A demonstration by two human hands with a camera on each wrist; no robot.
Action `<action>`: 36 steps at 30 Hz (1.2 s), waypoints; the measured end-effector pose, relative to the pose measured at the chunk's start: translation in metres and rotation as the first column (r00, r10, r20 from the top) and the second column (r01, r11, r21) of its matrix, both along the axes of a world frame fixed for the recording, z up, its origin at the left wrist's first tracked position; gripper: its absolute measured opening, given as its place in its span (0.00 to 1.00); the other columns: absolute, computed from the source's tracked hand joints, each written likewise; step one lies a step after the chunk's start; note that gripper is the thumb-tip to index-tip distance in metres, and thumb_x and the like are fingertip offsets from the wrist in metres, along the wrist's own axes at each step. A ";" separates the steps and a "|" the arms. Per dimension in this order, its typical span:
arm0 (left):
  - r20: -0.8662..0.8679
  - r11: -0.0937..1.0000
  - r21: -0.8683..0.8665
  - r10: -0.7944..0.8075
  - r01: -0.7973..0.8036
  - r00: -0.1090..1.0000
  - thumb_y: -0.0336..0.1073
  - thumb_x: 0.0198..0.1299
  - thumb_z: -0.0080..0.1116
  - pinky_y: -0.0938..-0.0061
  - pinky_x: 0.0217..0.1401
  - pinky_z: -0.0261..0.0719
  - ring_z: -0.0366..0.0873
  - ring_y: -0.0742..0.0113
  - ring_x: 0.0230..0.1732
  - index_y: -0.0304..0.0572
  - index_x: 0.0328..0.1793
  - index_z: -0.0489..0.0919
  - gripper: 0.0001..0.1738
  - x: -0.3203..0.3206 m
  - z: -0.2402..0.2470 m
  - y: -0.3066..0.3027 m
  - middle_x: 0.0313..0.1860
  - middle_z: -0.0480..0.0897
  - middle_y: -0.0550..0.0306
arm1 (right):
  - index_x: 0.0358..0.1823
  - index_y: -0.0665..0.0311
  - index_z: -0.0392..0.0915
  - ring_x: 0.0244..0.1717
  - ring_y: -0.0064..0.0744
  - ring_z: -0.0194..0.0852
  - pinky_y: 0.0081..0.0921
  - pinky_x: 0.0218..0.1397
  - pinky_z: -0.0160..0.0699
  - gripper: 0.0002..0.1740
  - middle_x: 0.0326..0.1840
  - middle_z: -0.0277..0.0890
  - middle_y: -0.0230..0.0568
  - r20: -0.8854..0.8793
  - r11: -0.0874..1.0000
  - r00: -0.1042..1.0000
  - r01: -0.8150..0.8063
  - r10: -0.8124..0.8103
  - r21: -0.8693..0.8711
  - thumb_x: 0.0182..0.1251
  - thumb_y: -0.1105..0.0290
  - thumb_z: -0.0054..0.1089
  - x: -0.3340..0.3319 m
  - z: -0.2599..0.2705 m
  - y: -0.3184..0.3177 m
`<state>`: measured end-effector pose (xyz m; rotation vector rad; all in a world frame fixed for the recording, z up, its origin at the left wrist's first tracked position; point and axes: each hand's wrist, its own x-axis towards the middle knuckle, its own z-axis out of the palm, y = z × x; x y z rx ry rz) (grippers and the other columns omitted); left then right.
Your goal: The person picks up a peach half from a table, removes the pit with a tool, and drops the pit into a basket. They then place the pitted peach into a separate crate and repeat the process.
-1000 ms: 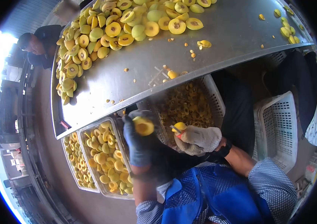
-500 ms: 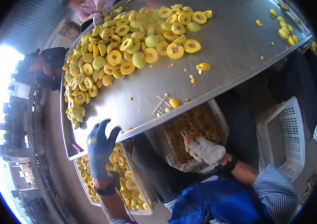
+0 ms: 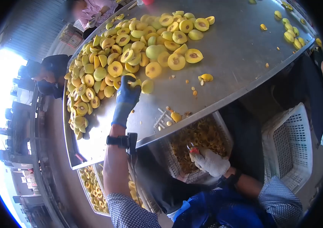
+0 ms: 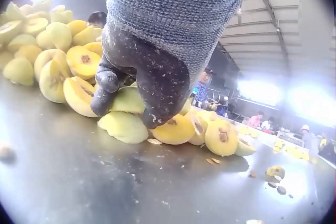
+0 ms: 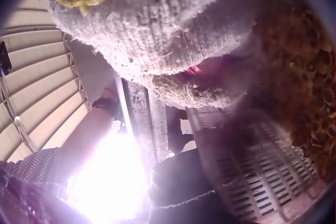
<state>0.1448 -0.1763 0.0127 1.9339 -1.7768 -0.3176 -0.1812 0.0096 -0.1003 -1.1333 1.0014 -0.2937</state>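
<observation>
My left hand [image 3: 126,99], in a blue glove with a dark coated palm, reaches over the metal table to the near edge of a pile of halved yellow peaches [image 3: 115,68]. In the left wrist view its curled thumb and fingers grip a greenish peach half [image 4: 127,100], with more halves lying close around. My right hand [image 3: 212,163] wears a whitish knit glove and holds a red-handled tool [image 3: 194,149] with a metal loop tip. That hand is above a crate of brown pits and scraps [image 3: 203,133]. The glove covers most of the handle in the right wrist view.
The metal table [image 3: 230,64] has a raised rim; a white plastic lattice piece [image 3: 161,118] and loose pits lie near it. Crates of peach halves [image 3: 93,186] stand below at left, a white crate [image 3: 288,148] at right. Other people [image 3: 95,13] are across the table.
My left hand dropped a peach half at the crates, then swung up and forward to the pile and took another half. The right hand lowered over the scrap crate, its peach half gone, tool kept.
</observation>
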 end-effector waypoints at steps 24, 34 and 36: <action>-0.833 0.911 -0.190 0.049 -0.367 0.552 0.52 0.79 0.31 0.70 0.63 0.72 0.77 0.65 0.54 0.35 0.59 0.77 0.29 -0.148 -0.046 0.194 0.53 0.80 0.51 | 0.49 0.58 0.81 0.41 0.60 0.81 0.47 0.43 0.81 0.23 0.38 0.83 0.55 -0.185 0.881 0.983 -0.072 -0.017 -0.467 0.71 0.46 0.53 0.047 0.111 -0.012; -0.786 0.931 -0.156 0.085 -0.329 0.613 0.39 0.76 0.46 0.70 0.58 0.75 0.76 0.64 0.54 0.34 0.56 0.77 0.16 -0.139 -0.047 0.211 0.54 0.77 0.51 | 0.50 0.60 0.80 0.44 0.60 0.81 0.46 0.44 0.80 0.25 0.39 0.83 0.55 -0.160 0.894 0.986 -0.115 0.050 -0.432 0.72 0.45 0.52 0.040 0.097 -0.010; -0.897 0.929 -0.177 -0.016 -0.326 0.442 0.34 0.74 0.48 0.70 0.58 0.76 0.75 0.62 0.55 0.34 0.55 0.76 0.12 -0.137 -0.053 0.215 0.54 0.75 0.50 | 0.51 0.60 0.79 0.45 0.60 0.81 0.46 0.45 0.79 0.26 0.40 0.83 0.55 -0.156 0.902 0.986 -0.121 0.060 -0.415 0.72 0.45 0.51 0.038 0.102 -0.007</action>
